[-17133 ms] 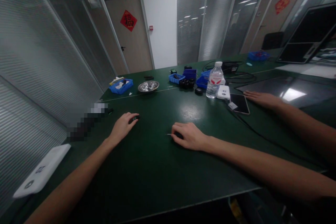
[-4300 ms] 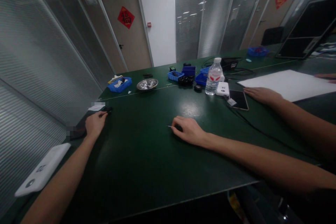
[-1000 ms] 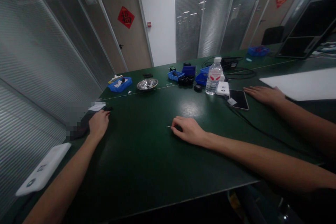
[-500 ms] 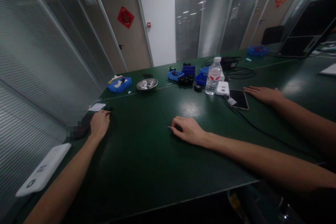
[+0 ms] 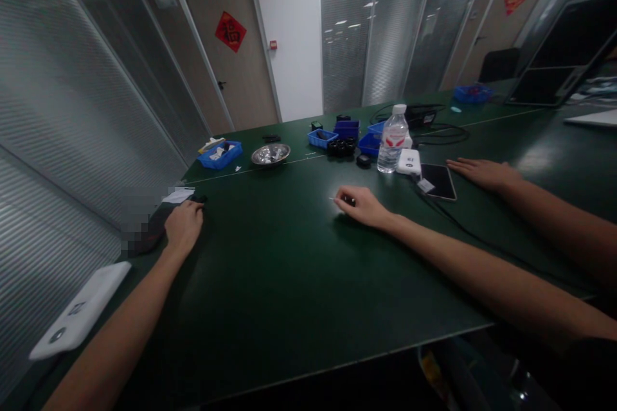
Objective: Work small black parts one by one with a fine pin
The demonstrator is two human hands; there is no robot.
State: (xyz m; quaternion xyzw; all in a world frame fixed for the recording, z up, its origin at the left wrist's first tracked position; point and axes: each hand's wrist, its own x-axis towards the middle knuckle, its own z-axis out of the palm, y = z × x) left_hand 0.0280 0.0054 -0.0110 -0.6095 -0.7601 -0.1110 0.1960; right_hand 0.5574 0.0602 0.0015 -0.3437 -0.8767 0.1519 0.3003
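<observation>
My right hand [image 5: 362, 204] is closed around a small tool with a dark handle [image 5: 349, 201], just above the green table. A thin metal tip [image 5: 332, 198] sticks out to the left past the fingers; the rest of the tool is hidden in the palm. Far to the left, my left hand [image 5: 184, 226] rests near the table's edge with bent fingers. Its fingertips close on a small black object [image 5: 199, 199], whose kind I cannot make out. Beside it lies a white slip of paper [image 5: 178, 195].
Another person's hand [image 5: 484, 174] lies flat at right, near a phone [image 5: 438, 182]. A water bottle [image 5: 393, 140] stands beside a white device [image 5: 409, 162]. Farther back are a metal dish [image 5: 263, 156] and blue trays [image 5: 231, 157]. A white device [image 5: 81, 311] lies at lower left.
My right hand has moved away from me and a little to the right, still holding the tool. My left hand has hardly moved. A white flat thing at the far right has shifted left.
</observation>
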